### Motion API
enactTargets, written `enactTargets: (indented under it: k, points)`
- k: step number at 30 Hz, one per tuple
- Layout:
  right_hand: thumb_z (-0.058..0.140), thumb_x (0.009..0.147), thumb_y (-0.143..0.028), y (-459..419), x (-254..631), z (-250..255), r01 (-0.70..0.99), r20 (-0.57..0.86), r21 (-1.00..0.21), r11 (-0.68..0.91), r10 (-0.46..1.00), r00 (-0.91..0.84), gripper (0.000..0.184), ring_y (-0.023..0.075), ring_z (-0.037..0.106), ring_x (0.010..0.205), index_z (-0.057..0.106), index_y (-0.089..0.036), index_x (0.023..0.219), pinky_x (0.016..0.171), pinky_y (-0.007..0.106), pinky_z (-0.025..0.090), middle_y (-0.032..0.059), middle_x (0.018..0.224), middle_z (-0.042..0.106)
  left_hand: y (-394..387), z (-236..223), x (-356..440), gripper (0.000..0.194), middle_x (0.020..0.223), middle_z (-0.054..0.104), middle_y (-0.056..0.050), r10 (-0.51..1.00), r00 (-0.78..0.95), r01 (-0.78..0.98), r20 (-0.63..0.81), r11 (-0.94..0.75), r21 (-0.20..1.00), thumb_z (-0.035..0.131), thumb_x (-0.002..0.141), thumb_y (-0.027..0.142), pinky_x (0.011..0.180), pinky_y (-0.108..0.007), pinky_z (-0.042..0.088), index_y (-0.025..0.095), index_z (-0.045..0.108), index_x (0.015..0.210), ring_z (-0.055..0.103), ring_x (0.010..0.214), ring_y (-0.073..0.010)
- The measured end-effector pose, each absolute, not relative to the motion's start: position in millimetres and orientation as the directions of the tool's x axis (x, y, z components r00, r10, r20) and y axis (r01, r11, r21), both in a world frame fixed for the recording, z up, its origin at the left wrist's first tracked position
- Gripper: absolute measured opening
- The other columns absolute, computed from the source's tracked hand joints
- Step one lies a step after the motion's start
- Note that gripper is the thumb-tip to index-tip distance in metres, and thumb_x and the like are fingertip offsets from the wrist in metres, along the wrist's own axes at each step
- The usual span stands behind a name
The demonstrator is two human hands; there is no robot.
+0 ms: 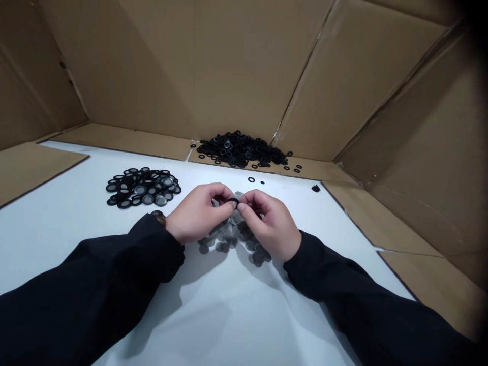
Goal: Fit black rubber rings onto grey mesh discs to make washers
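My left hand (198, 212) and my right hand (269, 223) meet over the middle of the white sheet (76, 229). Both pinch one small black rubber ring (232, 202) between thumbs and fingertips. Under the hands lies a heap of grey mesh discs (232, 236), partly hidden by my fingers. Whether a disc sits inside the ring I cannot tell. Both arms wear black sleeves.
A pile of black rings with mesh inside (143, 187) lies to the left. A bigger heap of plain black rings (242, 148) sits at the back by the cardboard wall (229, 66). Loose rings (251, 179) and a black bit (315, 188) lie apart. Cardboard flaps surround the sheet.
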State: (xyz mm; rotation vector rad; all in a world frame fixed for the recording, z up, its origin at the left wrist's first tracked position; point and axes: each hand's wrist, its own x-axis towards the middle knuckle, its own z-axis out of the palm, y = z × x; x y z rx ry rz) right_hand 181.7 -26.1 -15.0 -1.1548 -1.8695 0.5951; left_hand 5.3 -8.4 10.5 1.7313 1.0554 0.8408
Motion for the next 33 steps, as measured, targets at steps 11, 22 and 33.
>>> enactTargets:
  k: [11, 22, 33]
  points:
    - [0.055, 0.085, -0.022, -26.4, 178.2, -15.1, 0.475, 0.403, -0.758, 0.446, 0.894, -0.197, 0.005, 0.0106, 0.047, 0.059, 0.057, -0.018, 0.084, 0.056, 0.023, 0.040, -0.0018, 0.068, 0.054, -8.3, 10.0, 6.9, 0.010, 0.064, 0.053, 0.004, 0.915, 0.394, 0.299, 0.089, -0.219, 0.929, 0.058, 0.080, 0.026, 0.050, -0.019, 0.036, 0.016, 0.059, 0.080, 0.044, 0.054, -0.0073]
    - [0.054, 0.086, -0.020, -26.5, 178.6, -16.1, 0.499, 0.427, -0.717, 0.487, 0.873, -0.237, 0.005, 0.0102, 0.046, 0.060, 0.055, -0.018, 0.082, 0.057, 0.023, 0.039, -0.0025, 0.068, 0.053, -8.4, 10.6, 7.8, 0.010, 0.067, 0.055, 0.004, 0.919, 0.383, 0.294, 0.096, -0.220, 0.930, 0.057, 0.080, 0.026, 0.053, -0.020, 0.038, 0.016, 0.060, 0.080, 0.046, 0.056, -0.0072]
    - [0.052, 0.088, -0.024, -27.4, 177.7, -17.3, 0.469, 0.386, -0.762, 0.446, 0.895, -0.223, 0.007, 0.0109, 0.049, 0.062, 0.056, -0.018, 0.087, 0.058, 0.024, 0.041, -0.0012, 0.072, 0.055, -8.0, 9.6, 8.3, 0.011, 0.071, 0.057, 0.003, 0.919, 0.386, 0.252, 0.078, -0.186, 0.950, 0.058, 0.081, 0.027, 0.056, -0.021, 0.040, 0.016, 0.060, 0.081, 0.049, 0.061, -0.0091]
